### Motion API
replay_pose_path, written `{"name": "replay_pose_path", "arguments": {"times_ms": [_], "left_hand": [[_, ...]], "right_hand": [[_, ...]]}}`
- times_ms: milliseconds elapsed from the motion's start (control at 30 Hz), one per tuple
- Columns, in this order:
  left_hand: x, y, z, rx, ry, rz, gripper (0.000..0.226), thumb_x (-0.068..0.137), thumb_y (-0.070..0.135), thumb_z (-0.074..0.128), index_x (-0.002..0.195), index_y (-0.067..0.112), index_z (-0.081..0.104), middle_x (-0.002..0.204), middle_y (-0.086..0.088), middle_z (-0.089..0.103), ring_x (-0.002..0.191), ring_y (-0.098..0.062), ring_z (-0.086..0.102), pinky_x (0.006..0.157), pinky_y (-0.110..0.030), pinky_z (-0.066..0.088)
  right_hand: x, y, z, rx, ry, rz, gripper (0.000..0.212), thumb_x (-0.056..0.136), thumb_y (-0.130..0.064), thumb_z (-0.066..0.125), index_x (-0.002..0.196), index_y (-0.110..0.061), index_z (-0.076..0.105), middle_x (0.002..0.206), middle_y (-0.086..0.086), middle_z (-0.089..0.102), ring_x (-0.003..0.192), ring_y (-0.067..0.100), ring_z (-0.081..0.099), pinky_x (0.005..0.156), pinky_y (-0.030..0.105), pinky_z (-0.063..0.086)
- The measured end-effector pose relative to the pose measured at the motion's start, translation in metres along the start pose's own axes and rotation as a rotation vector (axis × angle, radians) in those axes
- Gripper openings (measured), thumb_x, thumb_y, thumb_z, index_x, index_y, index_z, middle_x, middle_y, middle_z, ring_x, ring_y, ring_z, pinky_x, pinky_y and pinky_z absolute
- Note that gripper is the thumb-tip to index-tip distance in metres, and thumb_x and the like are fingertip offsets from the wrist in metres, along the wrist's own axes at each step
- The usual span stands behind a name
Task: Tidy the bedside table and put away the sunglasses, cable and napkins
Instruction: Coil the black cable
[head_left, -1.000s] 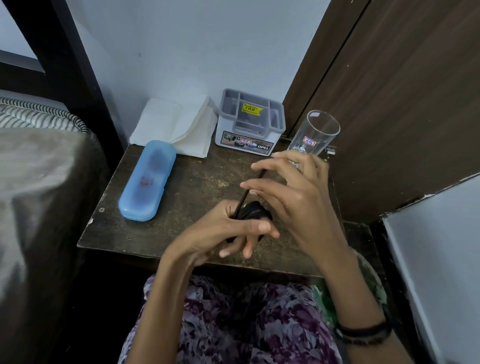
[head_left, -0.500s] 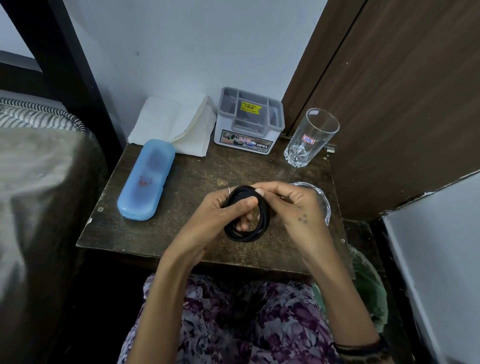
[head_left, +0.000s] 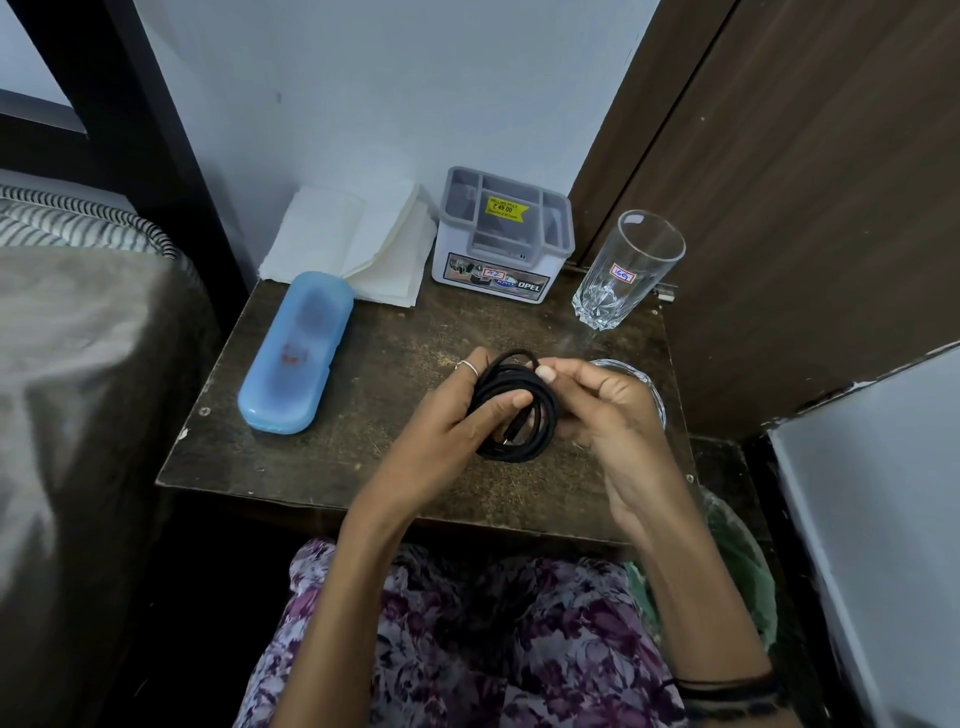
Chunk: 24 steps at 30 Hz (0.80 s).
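Observation:
A black cable (head_left: 519, 415), wound into a small coil, is held over the dark wooden bedside table (head_left: 395, 374). My left hand (head_left: 447, 431) grips the coil's left side, thumb across the loops. My right hand (head_left: 608, 410) pinches the top of the coil from the right. A closed blue glasses case (head_left: 296, 353) lies at the table's left. White napkins (head_left: 358, 244) are stacked at the back against the wall. A grey compartment organiser box (head_left: 504, 239) stands beside them.
An empty drinking glass (head_left: 628, 270) stands at the back right. A clear glass dish (head_left: 649, 395) sits partly behind my right hand. A bed (head_left: 78, 364) lies to the left, a wooden door (head_left: 805, 182) to the right, a white surface (head_left: 883, 519) at lower right.
One second ago my right hand was raised, winding the cable's loose end. Now the cable is a finished coil and both hands hold it lower, over the table.

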<state>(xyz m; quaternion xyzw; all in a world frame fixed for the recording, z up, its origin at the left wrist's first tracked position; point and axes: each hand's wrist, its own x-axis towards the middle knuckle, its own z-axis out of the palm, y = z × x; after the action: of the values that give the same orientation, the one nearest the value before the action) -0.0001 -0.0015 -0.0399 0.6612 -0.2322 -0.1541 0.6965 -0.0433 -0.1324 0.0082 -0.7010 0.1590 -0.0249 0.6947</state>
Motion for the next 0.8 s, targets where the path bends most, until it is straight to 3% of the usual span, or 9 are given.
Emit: {"name": "replay_pose_path", "arguments": {"times_ms": [67,133,267,400,467,533,600,700,800], "left_hand": [[-0.001,-0.001,-0.001,0.007,-0.010,0.005,0.004,0.092,0.021,0.049,0.090,0.021,0.052,0.076,0.024,0.059,0.072,0.007,0.051,0.068,-0.015,0.042],[-0.002,0.002,-0.001,0.015,0.008,0.025,0.010,0.091,0.021,0.042,0.085,0.026,0.048,0.073,0.025,0.057,0.067,0.007,0.048,0.064,-0.014,0.039],[-0.002,0.002,0.003,0.125,0.088,0.058,0.017,0.094,0.010,0.040,0.085,0.025,0.043,0.073,0.012,0.053,0.066,0.004,0.047,0.063,-0.014,0.038],[-0.003,-0.002,0.007,0.313,0.141,0.048,0.014,0.095,0.003,0.038,0.091,0.016,0.038,0.075,0.006,0.055,0.065,-0.007,0.050,0.060,-0.020,0.042],[-0.004,-0.003,0.010,0.375,0.188,0.020,0.004,0.095,0.013,0.038,0.093,0.017,0.036,0.077,0.002,0.059,0.071,-0.015,0.058,0.066,-0.034,0.049],[-0.006,-0.003,0.014,0.464,0.266,0.009,0.004,0.095,0.018,0.039,0.093,0.018,0.035,0.079,-0.001,0.062,0.071,-0.021,0.061,0.063,-0.043,0.052],[-0.008,-0.005,0.017,0.584,0.353,0.030,0.008,0.095,0.014,0.041,0.100,0.015,0.035,0.080,-0.004,0.063,0.069,-0.025,0.061,0.059,-0.044,0.050],[-0.008,-0.007,0.022,0.736,0.431,0.011,0.025,0.093,0.009,0.043,0.117,0.007,0.034,0.084,-0.009,0.064,0.070,-0.032,0.060,0.057,-0.042,0.046],[-0.007,-0.004,0.023,0.786,0.465,-0.062,0.028,0.092,0.011,0.038,0.119,0.008,0.035,0.090,-0.011,0.065,0.076,-0.035,0.061,0.061,-0.043,0.045]], "right_hand": [[0.002,0.000,-0.003,0.083,-0.007,0.049,0.012,0.089,-0.010,0.056,0.094,-0.007,0.066,0.074,0.000,0.071,0.061,0.005,0.065,0.055,0.015,0.053],[0.004,-0.001,-0.005,0.216,-0.026,0.112,0.011,0.088,-0.007,0.055,0.094,-0.006,0.064,0.073,0.001,0.070,0.060,0.005,0.065,0.055,0.015,0.053],[0.004,0.003,-0.002,0.397,-0.074,0.244,0.014,0.085,-0.003,0.053,0.094,-0.012,0.059,0.067,-0.002,0.068,0.056,0.006,0.063,0.054,0.018,0.054],[0.000,0.010,0.002,0.311,-0.114,0.255,0.019,0.088,-0.001,0.048,0.092,-0.017,0.058,0.069,-0.005,0.068,0.061,0.007,0.061,0.058,0.019,0.054],[-0.002,0.014,0.003,0.267,-0.111,0.221,0.021,0.090,0.000,0.046,0.094,-0.016,0.059,0.071,-0.006,0.069,0.064,0.006,0.062,0.060,0.018,0.053],[-0.004,0.016,0.004,0.213,-0.117,0.171,0.021,0.091,-0.003,0.046,0.098,-0.017,0.061,0.079,-0.004,0.071,0.074,0.008,0.064,0.067,0.019,0.054],[-0.007,0.019,0.006,0.157,-0.154,0.108,0.024,0.087,-0.009,0.052,0.107,-0.019,0.060,0.092,-0.002,0.071,0.085,0.009,0.064,0.072,0.020,0.054],[-0.012,0.027,0.010,0.053,-0.206,0.015,0.056,0.072,-0.010,0.056,0.122,-0.031,0.044,0.102,-0.005,0.070,0.093,0.004,0.063,0.082,0.019,0.051],[-0.016,0.033,0.016,-0.148,-0.165,-0.158,0.057,0.075,-0.003,0.060,0.116,-0.038,0.039,0.111,0.003,0.066,0.106,0.011,0.060,0.097,0.028,0.044]]}}
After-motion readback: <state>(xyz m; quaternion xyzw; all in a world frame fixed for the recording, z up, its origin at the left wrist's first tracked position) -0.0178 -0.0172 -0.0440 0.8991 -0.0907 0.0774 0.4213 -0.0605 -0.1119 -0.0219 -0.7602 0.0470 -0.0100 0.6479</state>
